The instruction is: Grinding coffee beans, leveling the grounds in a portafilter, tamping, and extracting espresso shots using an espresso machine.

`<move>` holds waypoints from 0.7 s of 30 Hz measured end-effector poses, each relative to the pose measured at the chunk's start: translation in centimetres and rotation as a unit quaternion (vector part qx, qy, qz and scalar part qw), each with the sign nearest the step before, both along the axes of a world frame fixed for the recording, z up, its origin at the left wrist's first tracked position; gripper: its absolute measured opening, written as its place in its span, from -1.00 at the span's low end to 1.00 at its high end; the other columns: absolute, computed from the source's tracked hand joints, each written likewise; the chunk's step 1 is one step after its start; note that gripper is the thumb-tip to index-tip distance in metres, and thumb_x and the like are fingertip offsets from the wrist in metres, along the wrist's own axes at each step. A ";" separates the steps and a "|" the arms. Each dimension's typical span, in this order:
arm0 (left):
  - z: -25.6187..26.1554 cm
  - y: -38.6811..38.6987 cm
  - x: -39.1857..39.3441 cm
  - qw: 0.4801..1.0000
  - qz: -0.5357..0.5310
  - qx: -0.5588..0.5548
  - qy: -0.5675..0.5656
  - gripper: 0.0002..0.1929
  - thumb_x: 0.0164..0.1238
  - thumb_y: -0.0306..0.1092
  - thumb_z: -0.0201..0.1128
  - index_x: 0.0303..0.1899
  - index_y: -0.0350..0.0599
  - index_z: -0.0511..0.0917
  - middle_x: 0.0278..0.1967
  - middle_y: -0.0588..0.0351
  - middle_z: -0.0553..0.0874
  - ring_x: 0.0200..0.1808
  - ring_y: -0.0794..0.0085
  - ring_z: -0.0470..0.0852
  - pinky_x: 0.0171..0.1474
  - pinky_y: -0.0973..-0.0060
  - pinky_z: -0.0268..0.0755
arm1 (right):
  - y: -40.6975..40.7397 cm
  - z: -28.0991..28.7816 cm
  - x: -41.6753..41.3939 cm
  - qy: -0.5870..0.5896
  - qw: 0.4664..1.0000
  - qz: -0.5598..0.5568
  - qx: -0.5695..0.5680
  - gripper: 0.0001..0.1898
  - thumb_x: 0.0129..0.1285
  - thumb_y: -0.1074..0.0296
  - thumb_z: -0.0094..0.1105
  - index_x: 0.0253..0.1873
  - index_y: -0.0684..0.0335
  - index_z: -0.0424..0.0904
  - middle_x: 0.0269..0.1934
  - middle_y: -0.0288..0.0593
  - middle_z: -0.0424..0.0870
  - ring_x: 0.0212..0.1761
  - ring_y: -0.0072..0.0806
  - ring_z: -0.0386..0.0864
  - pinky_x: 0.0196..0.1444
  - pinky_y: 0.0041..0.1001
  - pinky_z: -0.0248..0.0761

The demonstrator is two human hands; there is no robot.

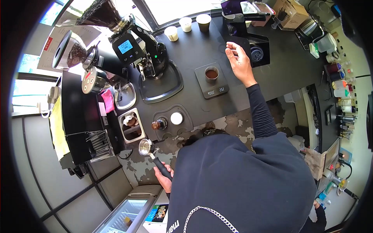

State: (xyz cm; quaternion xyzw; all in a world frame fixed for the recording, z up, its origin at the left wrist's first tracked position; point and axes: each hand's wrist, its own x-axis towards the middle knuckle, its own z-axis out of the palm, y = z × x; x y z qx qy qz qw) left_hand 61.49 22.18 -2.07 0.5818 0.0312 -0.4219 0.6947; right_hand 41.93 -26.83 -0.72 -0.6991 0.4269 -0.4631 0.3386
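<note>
My left hand is closed around the black handle of a portafilter, whose metal basket points toward the knock box. My right hand is raised over the counter with nothing in it, its fingers slightly bent, to the right of a digital scale. On the scale stands a small metal cup with brown ground coffee inside. A tamper with a wooden knob and a round white-topped tool sit on a dark mat near the counter's front edge.
A coffee grinder with a black tray stands at the back left, a second grinder beside it. Paper cups line the window. A black machine stands beyond my right hand. Another person's hand shows at the lower right.
</note>
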 end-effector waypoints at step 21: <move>8.4 -4.5 2.6 0.852 -0.109 0.140 -0.493 -0.63 0.46 -0.37 0.37 0.17 -0.26 0.48 -0.14 -0.01 0.76 -0.19 0.32 0.79 -0.18 0.41 0.60 | 15.1 1.4 10.6 0.009 0.929 0.367 -0.038 -0.32 0.10 0.45 0.56 0.32 0.25 0.42 0.07 -0.04 0.67 0.09 -0.28 0.69 0.12 -0.37 0.56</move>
